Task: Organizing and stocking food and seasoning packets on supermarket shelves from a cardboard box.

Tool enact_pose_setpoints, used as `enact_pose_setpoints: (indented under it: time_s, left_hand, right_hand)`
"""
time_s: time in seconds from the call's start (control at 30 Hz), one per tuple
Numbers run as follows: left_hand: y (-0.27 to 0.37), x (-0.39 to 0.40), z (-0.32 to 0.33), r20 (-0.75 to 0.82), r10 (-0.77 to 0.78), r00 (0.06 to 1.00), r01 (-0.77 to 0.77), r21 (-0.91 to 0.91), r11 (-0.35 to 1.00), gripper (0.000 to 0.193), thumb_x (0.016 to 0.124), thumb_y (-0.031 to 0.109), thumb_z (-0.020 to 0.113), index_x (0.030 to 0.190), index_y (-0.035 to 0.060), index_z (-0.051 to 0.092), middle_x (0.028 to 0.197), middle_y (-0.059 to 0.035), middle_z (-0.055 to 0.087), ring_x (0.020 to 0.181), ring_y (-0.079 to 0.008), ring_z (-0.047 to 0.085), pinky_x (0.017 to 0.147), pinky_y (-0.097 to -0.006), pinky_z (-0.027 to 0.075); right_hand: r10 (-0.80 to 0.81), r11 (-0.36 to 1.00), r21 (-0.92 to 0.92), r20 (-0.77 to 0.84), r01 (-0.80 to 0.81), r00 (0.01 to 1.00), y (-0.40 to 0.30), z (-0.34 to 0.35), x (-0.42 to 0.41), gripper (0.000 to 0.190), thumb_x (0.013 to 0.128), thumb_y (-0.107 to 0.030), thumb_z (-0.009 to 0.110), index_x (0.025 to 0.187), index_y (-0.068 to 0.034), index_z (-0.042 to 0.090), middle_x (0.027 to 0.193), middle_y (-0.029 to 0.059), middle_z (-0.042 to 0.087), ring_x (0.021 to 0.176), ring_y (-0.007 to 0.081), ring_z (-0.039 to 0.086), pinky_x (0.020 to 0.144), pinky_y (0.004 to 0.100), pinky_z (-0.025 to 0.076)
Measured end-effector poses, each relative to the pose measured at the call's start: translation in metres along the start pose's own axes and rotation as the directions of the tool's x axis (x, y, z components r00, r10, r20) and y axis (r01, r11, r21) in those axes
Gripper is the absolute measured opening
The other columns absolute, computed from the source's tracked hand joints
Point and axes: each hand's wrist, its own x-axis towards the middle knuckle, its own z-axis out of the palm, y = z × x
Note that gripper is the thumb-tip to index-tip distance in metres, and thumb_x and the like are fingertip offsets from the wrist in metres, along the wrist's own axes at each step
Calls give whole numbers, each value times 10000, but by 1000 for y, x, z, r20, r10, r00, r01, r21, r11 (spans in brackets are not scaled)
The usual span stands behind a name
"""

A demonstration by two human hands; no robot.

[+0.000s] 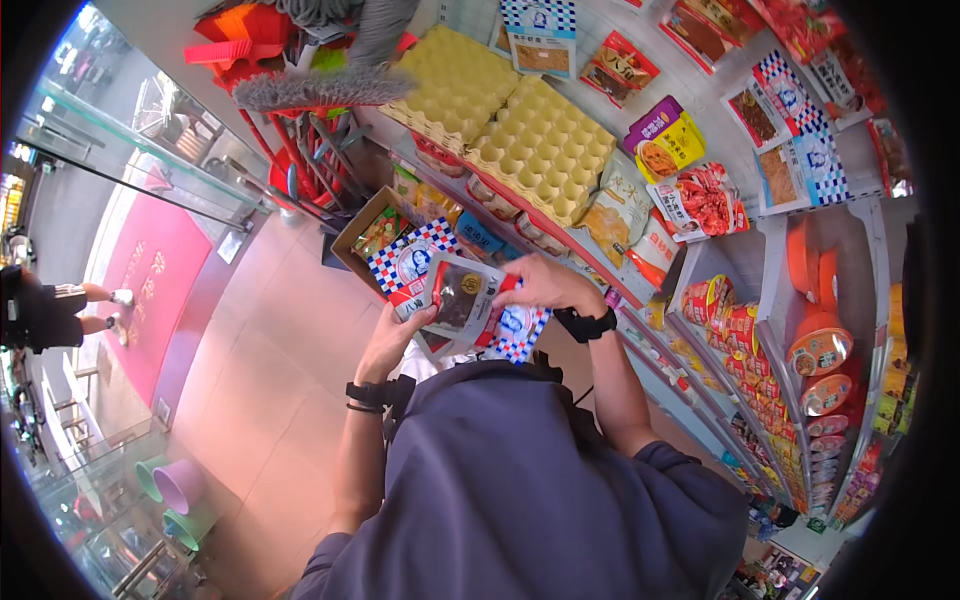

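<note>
In front of my body, my left hand [394,334] grips a flat spice pouch [459,300] by its lower left side, thumb on top. The pouch has a clear window with dark contents and a red band. My right hand [546,283] pinches the pouch's right end. Under its right side hangs a red, white and blue checkered pouch [517,330]. Another checkered pouch [416,262] lies behind the left side, its lower end by my left fingers; whether I hold it is unclear. Just beyond stands an open cardboard box [351,253] of packaged food.
Stacked yellow egg trays [544,142] sit on the shelf ahead, beside bagged goods [619,206]. Brooms and dustpans [300,150] crowd a red bucket at upper left. Cup noodles [731,315] line shelves at right. Plastic buckets [180,484] stand lower left; a person [45,307] is outside.
</note>
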Motion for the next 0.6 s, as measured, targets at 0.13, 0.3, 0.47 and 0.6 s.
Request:
enact_pose_setpoints:
  time_s: [0.13, 0.3, 0.47, 0.6]
  left_hand:
    - [-7, -15, 63, -198, -46, 979, -28, -358, 933, 368, 986, 202, 620, 1288, 9, 537, 1154, -81, 654, 1030, -184, 650, 913, -354, 533]
    - [-9, -7, 145, -359, -2, 933, -215, -563, 798, 411, 1020, 191, 559, 1372, 8, 452, 1255, -133, 611, 1116, -247, 653, 945, -423, 569]
    - [-40, 12, 198, -483, 44, 875, -264, -398, 879, 472, 978, 178, 644, 1383, 24, 457, 1265, -91, 598, 1064, -189, 640, 918, -366, 543]
    - [-24, 34, 238, -489, 51, 871, -254, -361, 897, 390, 959, 225, 677, 1259, 5, 563, 1134, -73, 658, 993, -157, 654, 856, -341, 551]
  right_hand:
    - [-123, 685, 640, -370, 348, 921, 52, -28, -12, 287, 975, -273, 639, 1135, -35, 640, 1025, 60, 691, 910, 134, 635, 859, 295, 500]
    - [-361, 818, 330, -343, 472, 867, 112, -23, -27, 529, 1014, -341, 578, 1412, -19, 446, 1342, 112, 573, 1228, 216, 549, 1054, 330, 423]
    - [-28, 336, 886, -330, 319, 944, 154, 25, -58, 390, 992, -191, 544, 1322, 15, 541, 1341, 142, 572, 1252, 212, 527, 1105, 354, 361]
    - [-340, 0, 910, -391, 415, 855, 199, 5, -78, 483, 960, -163, 550, 1419, -43, 459, 1407, 85, 517, 1345, 236, 460, 1164, 410, 319]
